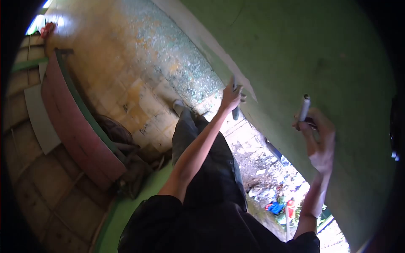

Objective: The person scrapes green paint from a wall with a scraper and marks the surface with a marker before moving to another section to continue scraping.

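A dark grey, rod-like tool (236,113) is gripped by the left hand (230,99), a pale, dark-tipped cylinder (304,109) by the right hand (322,130).

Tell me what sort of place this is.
Probably a run-down room, perhaps under renovation: small chips litter the tiled floor, and the green wall has a pale, ragged-ended strip along its floor-side edge.
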A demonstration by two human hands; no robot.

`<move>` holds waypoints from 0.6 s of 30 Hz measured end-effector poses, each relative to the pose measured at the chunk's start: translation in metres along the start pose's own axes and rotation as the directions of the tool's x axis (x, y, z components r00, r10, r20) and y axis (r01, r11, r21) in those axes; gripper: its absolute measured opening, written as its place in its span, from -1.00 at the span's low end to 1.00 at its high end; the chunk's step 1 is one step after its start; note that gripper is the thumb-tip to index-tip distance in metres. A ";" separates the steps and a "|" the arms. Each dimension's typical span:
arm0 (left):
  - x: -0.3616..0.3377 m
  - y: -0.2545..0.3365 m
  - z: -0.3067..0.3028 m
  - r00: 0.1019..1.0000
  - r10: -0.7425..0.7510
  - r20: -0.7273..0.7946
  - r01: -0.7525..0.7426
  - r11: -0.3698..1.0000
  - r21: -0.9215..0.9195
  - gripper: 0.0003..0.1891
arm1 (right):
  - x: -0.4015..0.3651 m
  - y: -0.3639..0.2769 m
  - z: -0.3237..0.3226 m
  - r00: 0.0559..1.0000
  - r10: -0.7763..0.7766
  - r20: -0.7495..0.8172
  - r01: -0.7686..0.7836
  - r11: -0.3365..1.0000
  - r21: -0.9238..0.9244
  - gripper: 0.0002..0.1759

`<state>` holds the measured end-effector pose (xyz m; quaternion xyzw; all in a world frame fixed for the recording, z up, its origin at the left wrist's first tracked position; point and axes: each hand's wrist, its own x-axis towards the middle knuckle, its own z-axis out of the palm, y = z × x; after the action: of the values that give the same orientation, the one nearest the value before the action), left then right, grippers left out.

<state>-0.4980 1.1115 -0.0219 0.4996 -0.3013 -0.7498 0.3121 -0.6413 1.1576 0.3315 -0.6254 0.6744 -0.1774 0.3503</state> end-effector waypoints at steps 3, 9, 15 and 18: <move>0.017 -0.023 0.023 0.977 0.166 -0.133 -0.123 0.950 0.286 -0.43 | 0.029 0.027 0.020 0.975 -0.177 0.136 0.187 0.980 -0.066 -0.88; -0.024 -0.103 0.073 0.931 0.362 -0.041 -0.329 0.884 0.333 -0.42 | 0.026 0.060 0.045 0.968 -0.156 0.196 0.190 0.968 -0.166 -0.81; 0.025 -0.083 0.051 0.886 0.429 -0.178 -0.334 0.854 0.398 -0.42 | 0.026 0.068 0.048 0.987 -0.107 0.123 0.131 0.968 -0.214 -0.78; -0.005 -0.096 0.058 0.890 0.454 -0.043 -0.397 0.818 0.416 -0.44 | 0.032 0.075 0.054 0.980 -0.126 0.151 0.154 0.970 -0.190 -0.77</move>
<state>-0.5664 1.1829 -0.0740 0.5233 -0.5282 -0.5470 0.3846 -0.6566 1.1494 0.2354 -0.7144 0.6170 -0.0892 0.3179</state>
